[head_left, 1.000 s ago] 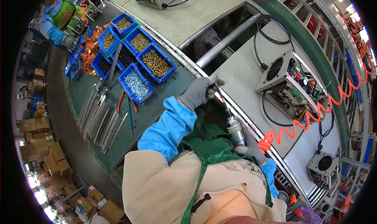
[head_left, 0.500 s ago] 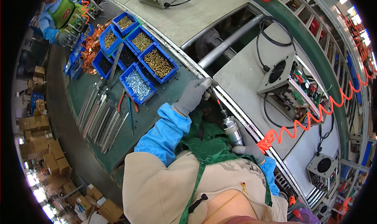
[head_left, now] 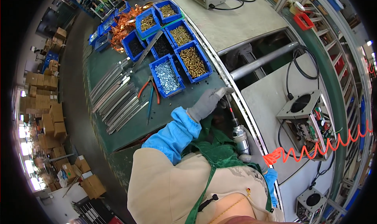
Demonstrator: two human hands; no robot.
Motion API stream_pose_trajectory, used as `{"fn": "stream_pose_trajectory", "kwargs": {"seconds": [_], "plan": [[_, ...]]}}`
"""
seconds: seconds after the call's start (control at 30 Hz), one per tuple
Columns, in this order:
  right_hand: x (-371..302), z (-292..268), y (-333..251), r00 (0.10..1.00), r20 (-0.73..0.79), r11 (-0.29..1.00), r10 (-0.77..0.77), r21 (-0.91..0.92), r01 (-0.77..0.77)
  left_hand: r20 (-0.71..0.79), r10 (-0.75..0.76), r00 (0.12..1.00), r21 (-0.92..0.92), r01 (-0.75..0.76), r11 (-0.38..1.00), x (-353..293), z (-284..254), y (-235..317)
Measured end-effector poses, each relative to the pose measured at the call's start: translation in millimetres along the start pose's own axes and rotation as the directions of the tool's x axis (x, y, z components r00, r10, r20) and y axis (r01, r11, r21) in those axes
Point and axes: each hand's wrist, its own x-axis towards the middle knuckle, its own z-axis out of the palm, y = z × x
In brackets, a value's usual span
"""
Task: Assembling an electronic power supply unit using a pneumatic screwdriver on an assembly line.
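Observation:
My left hand (head_left: 205, 104), in a grey glove and blue sleeve, is at the table's edge with thumb and fingers pressed together. Whatever they pinch is too small or too hidden to name. Just below those fingertips is the long thin bit of a silver power screwdriver (head_left: 240, 139). My right hand (head_left: 254, 149), also gloved, is wrapped round the screwdriver's body; a coiled orange air hose (head_left: 298, 155) lies near that wrist. To the left sit blue bins of brass screws (head_left: 192, 62) and silvery washers or nuts (head_left: 168, 75).
Red-handled pliers (head_left: 148, 82) and many metal strips (head_left: 118, 96) lie on the green table (head_left: 121, 143). A fan-bearing metal unit with circuit boards (head_left: 302, 118) stands on the grey conveyor surface to the right. Orange-brown copper-coloured parts (head_left: 125, 25) are heaped behind the bins.
The view has turned, so the table and bins appear further right and up. My left hand stays pinched close to the bit, and my right hand keeps its hold on the screwdriver.

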Motion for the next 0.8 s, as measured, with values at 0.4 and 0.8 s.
{"fn": "stream_pose_trajectory", "kwargs": {"seconds": [0.4,0.8], "plan": [[-9.9,1.7,-6.2,0.989,-0.145,0.998,-0.028,0.049,0.036,-0.340,0.443,0.829,0.677,0.543,-0.497,-3.6,-145.8,47.8],[-85.3,-19.6,9.7,0.845,-0.444,0.938,-0.298,0.029,0.346,-0.418,0.596,0.686,0.907,0.348,0.236,8.0,-190.8,65.3]]}}
